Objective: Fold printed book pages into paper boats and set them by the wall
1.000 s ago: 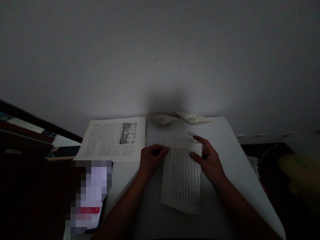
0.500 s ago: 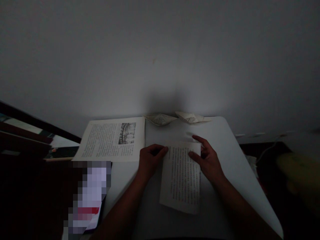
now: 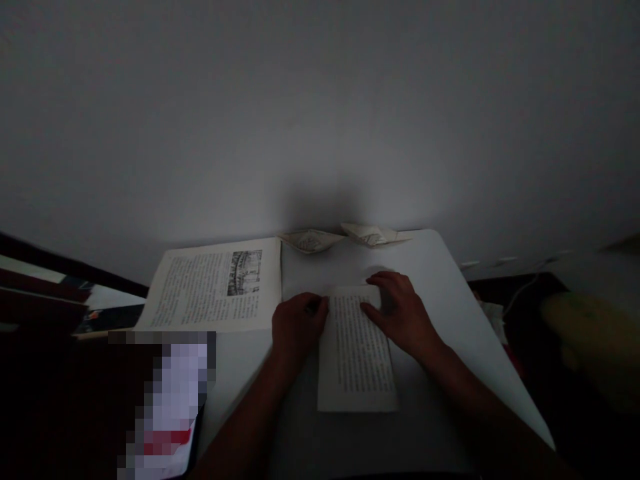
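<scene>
A printed sheet of paper [image 3: 357,353], narrow and apparently folded, lies before me on the white table. My left hand [image 3: 303,327] pinches its upper left edge between thumb and fingers. At the upper right corner, my right hand [image 3: 400,310] has its thumb on the print and its curled fingers by the top edge. Behind the sheet sit two folded paper boats, one on the left [image 3: 310,241] and one on the right [image 3: 375,235], near the wall.
A stack of printed pages [image 3: 205,287] with a picture lies at the table's back left. Nearer me on that side is a phone [image 3: 173,407] with a blurred screen. The wall [image 3: 320,120] rises behind the table [image 3: 430,260]. A yellowish object [image 3: 590,353] is off to the right.
The sheet has come down flatter and straighter on the table. My right hand has shifted left, and its raised index finger has curled down to the sheet's top edge.
</scene>
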Available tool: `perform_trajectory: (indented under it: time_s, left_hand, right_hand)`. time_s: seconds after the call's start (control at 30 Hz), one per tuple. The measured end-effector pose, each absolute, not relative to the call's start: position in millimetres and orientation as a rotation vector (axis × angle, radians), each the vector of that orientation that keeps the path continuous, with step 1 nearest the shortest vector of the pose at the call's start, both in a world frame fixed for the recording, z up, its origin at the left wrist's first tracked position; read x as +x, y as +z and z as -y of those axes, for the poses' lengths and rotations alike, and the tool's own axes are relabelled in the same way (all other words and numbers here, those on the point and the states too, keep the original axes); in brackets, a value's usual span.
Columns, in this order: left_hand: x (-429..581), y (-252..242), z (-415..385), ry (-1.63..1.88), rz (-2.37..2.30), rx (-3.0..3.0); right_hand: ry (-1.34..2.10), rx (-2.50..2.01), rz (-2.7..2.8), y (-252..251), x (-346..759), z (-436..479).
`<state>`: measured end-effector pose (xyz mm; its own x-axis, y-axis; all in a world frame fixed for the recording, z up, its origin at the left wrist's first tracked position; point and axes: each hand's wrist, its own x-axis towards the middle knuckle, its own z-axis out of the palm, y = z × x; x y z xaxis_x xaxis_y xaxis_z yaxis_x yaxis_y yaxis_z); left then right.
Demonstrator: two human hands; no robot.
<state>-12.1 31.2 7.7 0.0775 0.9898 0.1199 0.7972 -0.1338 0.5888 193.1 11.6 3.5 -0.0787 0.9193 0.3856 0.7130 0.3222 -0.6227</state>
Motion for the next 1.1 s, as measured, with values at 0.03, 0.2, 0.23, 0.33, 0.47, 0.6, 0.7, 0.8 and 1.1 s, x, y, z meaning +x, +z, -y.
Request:
perform_trajectory:
  time_s: [0.03, 0.2, 0.23, 0.33, 0.47, 0.6, 0.7, 0.8, 1.1]
  left_hand:
    - [-11.4, 8.1, -31.3, 0.676, -1.791, 2.007]
    - [-6.7, 9.2, -30.7, 0.512, -1.89, 2.077]
    - [-5.7, 8.9, -30.7, 0.487, -1.913, 2.089]
    - [-3.7, 7.3, -30.8, 0.431, -1.963, 2.126]
    - [-1.2, 5.2, -30.5, 0.407, -1.991, 2.167]
    - [3.0, 3.2, -28.6, 0.397, -2.043, 2.161]
    - [4.9, 1.1, -26.5, 0.403, -2.052, 2.176]
    - [4.6, -0.8, -25.1, 0.417, -2.026, 2.206]
    - [5.5, -1.4, -23.8, 0.44, -2.005, 2.243]
  right_hand:
    - [0.327, -1.446, 1.893, 3.5, 192.9, -12.3]
    - [0.243, -1.453, 2.123, 2.7, 185.1, -10.7]
    - [0.233, -1.453, 2.168, 3.5, 182.9, -10.0]
    - [0.206, -1.445, 2.282, 8.6, 177.4, -9.1]
    - [0.181, -1.419, 2.373, 17.1, 174.7, -10.8]
    - [0.198, -1.389, 2.426, 20.5, 178.1, -9.1]
    - [0.221, -1.406, 2.446, 21.3, 185.0, -4.3]
    - [0.244, -1.428, 2.445, 22.4, 194.5, 1.5]
    - [0.259, -1.439, 2.418, 12.2, 232.6, 17.1]
